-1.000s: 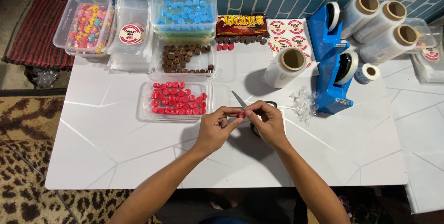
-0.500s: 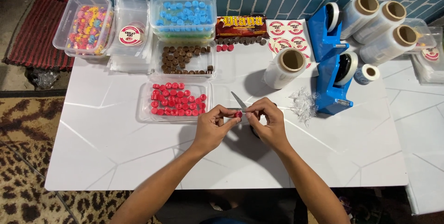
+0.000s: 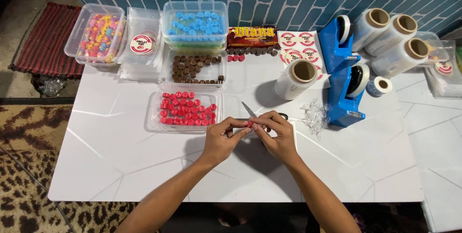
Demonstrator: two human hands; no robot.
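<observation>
A clear tub of multicoloured sweets (image 3: 95,36) stands at the far left of the white tabletop (image 3: 96,165), beside a stack of clear bags with a round sticker (image 3: 142,44). Next along, a tub of blue pieces (image 3: 195,23) sits behind a tray of brown chocolates (image 3: 195,67), and nearer the person a clear tray of red-wrapped pieces (image 3: 185,110) lies just left of the hands. At centre, the left hand (image 3: 220,139) and the right hand (image 3: 276,137) meet above the tabletop, the grip of each closed at the fingertips on one small red piece (image 3: 250,124) held between them, clear of the surface. A pair of scissors (image 3: 250,111) lies just behind the hands, its handles partly hidden by the right hand. Further right stand a roll of clear film (image 3: 298,76), a small heap of clear wrappers (image 3: 314,115) and a blue tape dispenser (image 3: 344,74). Three more film rolls (image 3: 392,38) lie at the far right.
</observation>
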